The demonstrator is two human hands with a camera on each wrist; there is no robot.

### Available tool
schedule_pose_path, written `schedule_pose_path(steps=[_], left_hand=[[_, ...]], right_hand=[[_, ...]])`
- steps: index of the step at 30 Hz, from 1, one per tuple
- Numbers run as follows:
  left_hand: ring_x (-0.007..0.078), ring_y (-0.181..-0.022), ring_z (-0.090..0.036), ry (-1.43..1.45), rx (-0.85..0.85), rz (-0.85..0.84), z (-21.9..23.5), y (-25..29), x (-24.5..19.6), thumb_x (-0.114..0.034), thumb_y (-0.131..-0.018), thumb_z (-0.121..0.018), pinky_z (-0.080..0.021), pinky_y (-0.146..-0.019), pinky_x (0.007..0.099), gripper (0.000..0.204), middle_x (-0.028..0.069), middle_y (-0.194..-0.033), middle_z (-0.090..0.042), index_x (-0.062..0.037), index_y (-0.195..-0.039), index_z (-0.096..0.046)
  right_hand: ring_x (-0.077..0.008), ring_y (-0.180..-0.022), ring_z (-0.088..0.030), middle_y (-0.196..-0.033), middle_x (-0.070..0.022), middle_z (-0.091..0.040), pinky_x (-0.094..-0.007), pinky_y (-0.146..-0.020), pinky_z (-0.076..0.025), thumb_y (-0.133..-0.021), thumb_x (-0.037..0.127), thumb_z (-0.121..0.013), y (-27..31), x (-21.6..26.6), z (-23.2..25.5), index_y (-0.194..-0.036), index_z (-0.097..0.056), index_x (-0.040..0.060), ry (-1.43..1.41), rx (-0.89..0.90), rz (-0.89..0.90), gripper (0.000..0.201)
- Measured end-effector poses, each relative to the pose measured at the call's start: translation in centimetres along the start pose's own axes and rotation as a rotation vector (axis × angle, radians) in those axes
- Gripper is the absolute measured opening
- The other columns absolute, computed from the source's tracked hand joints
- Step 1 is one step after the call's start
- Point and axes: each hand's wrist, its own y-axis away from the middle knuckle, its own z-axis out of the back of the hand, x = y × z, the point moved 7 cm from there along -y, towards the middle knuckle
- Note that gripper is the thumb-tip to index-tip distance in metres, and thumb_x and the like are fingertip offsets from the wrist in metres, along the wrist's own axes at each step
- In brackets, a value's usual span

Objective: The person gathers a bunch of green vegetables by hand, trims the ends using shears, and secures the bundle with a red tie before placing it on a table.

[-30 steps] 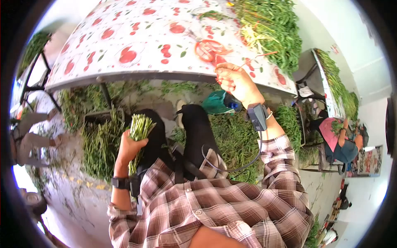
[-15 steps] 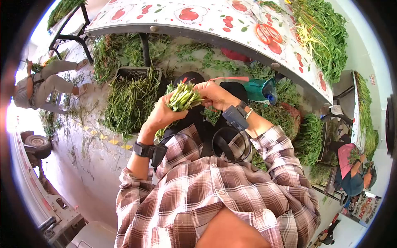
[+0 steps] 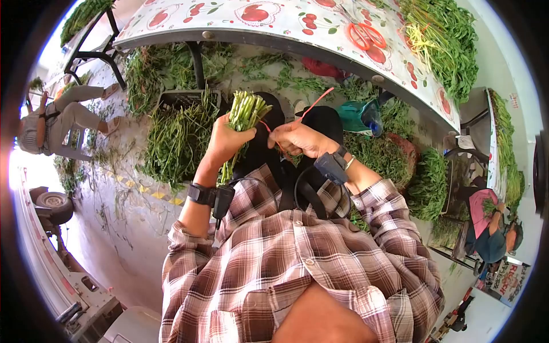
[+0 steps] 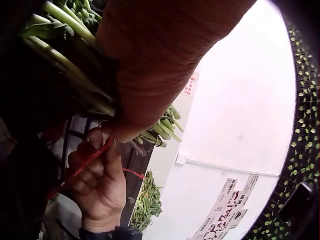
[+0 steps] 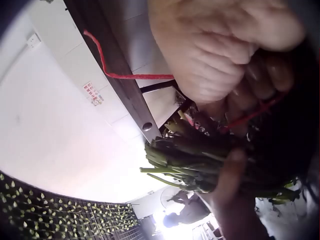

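A bundle of green leafy stems (image 3: 247,108) stands cut ends up in my left hand (image 3: 226,142), whose fingers and thumb wrap round it. My right hand (image 3: 304,139), close beside the bundle over the lap, pinches a thin red string (image 3: 318,102). One end of the string sticks up past the knuckles, and another stretch reaches toward the bundle. In the right wrist view the string (image 5: 135,76) trails out behind the hand, above the stems (image 5: 185,162). The left wrist view shows the string (image 4: 87,166) drawn across the right fingers.
Orange-handled scissors (image 3: 366,36) lie on the fruit-patterned table (image 3: 280,26) ahead, near heaped greens (image 3: 452,63). Beneath it are a crate (image 3: 186,98) of stems, a teal bag (image 3: 357,117) and loose greens. One person (image 3: 489,228) works at the right; another (image 3: 57,117) is at the left.
My right hand came down from over the table with the red string to the bundle, then moved slightly right of it. The left hand raised the bundle over the lap and tipped it more upright.
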Motion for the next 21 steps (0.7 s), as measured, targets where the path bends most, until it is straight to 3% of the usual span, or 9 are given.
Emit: schedule_pose_path(steps=[3,4,5,7,9,11,14,19,21], left_hand=[[0.0063,-0.072,-0.056,-0.045,-0.012,-0.006,-0.1,-0.5,0.7,-0.001,-0.070,-0.065,-0.046,-0.068,0.0235,0.021,-0.0014,-0.081,-0.063,0.0007,-0.091,-0.062],[0.0063,-0.072,-0.056,-0.045,-0.011,-0.005,-0.2,-0.7,1.3,-0.001,-0.070,-0.065,-0.046,-0.068,0.0235,0.021,-0.0014,-0.081,-0.063,0.0007,-0.091,-0.062],[0.0066,-0.072,-0.055,-0.152,-0.021,-0.012,-0.4,-1.0,1.8,-0.003,-0.070,-0.065,-0.046,-0.067,0.0237,0.022,-0.0005,-0.080,-0.063,0.0002,-0.092,-0.062],[0.0070,-0.071,-0.055,-0.258,-0.030,-0.019,-0.8,-1.3,2.2,-0.005,-0.071,-0.064,-0.046,-0.066,0.0239,0.024,0.0004,-0.078,-0.063,-0.0003,-0.094,-0.062],[0.0171,-0.069,-0.061,-0.557,-0.054,0.104,-2.0,-1.5,2.2,-0.014,-0.070,-0.063,-0.048,-0.065,0.0296,0.026,0.0086,-0.076,-0.064,-0.0026,-0.094,-0.062],[0.0402,-0.078,-0.059,-0.830,-0.049,0.026,-3.7,-1.7,2.0,-0.028,-0.070,-0.064,-0.048,-0.066,0.0443,0.032,0.0211,-0.078,-0.062,-0.0036,-0.089,-0.057],[0.0387,-0.077,-0.060,-0.976,0.028,-0.113,-5.6,-1.3,2.0,-0.032,-0.075,-0.057,-0.047,-0.065,0.0465,0.034,0.0214,-0.078,-0.062,-0.0022,-0.092,-0.054],[0.0357,-0.080,-0.060,-1.018,0.043,-0.233,-7.2,-0.7,1.8,-0.031,-0.078,-0.056,-0.046,-0.070,0.0431,0.033,0.0173,-0.083,-0.062,-0.0015,-0.092,-0.055],[0.0347,-0.083,-0.059,-1.026,0.088,-0.274,-7.6,-0.3,1.6,-0.030,-0.080,-0.056,-0.045,-0.072,0.0419,0.032,0.0165,-0.086,-0.062,-0.0014,-0.093,-0.055]], right_hand=[[-0.0018,-0.044,-0.028,-0.051,0.0097,-0.036,-0.0206,-0.041,-0.018,-0.088,0.023,-0.056,0.6,-0.1,0.2,-0.080,-0.063,0.0039,0.067,-0.042,0.101,0.022],[-0.0047,-0.048,-0.038,-0.053,0.0046,-0.047,-0.0230,-0.043,-0.029,-0.087,0.022,-0.057,0.8,0.0,0.5,-0.076,-0.062,0.0037,0.121,-0.062,0.120,0.022],[-0.0047,-0.048,-0.038,-0.053,0.0046,-0.047,-0.0230,-0.043,-0.029,-0.087,0.022,-0.057,0.5,-0.5,0.7,-0.076,-0.062,0.0037,0.119,-0.061,0.120,0.022],[-0.0129,-0.051,-0.048,-0.058,-0.0040,-0.055,-0.0286,-0.049,-0.039,-0.083,0.021,-0.058,0.9,1.1,1.0,-0.073,-0.062,0.0032,0.678,-0.234,0.559,0.020],[-0.0304,-0.062,-0.058,-0.067,-0.0139,-0.060,-0.0383,-0.057,-0.046,-0.078,0.018,-0.057,3.1,3.2,-1.5,-0.071,-0.061,0.0043,0.901,-0.253,0.616,0.015],[-0.0335,-0.065,-0.058,-0.065,-0.0134,-0.059,-0.0419,-0.058,-0.046,-0.077,0.017,-0.057,3.8,4.2,-2.9,-0.066,-0.057,0.0040,1.193,-0.330,0.713,0.017],[-0.0349,-0.064,-0.057,-0.063,-0.0133,-0.057,-0.0442,-0.058,-0.045,-0.076,0.017,-0.058,4.1,6.1,-3.4,-0.064,-0.054,0.0049,1.286,-0.382,0.793,0.018],[-0.0341,-0.064,-0.058,-0.064,-0.0148,-0.058,-0.0419,-0.057,-0.045,-0.075,0.020,-0.060,2.4,7.4,-0.9,-0.068,-0.059,0.0047,1.215,-0.357,0.637,0.017],[-0.0229,-0.054,-0.057,-0.062,-0.0136,-0.059,-0.0324,-0.051,-0.043,-0.079,0.019,-0.062,2.0,7.4,0.2,-0.073,-0.060,0.0010,1.030,-0.338,0.672,0.019]])
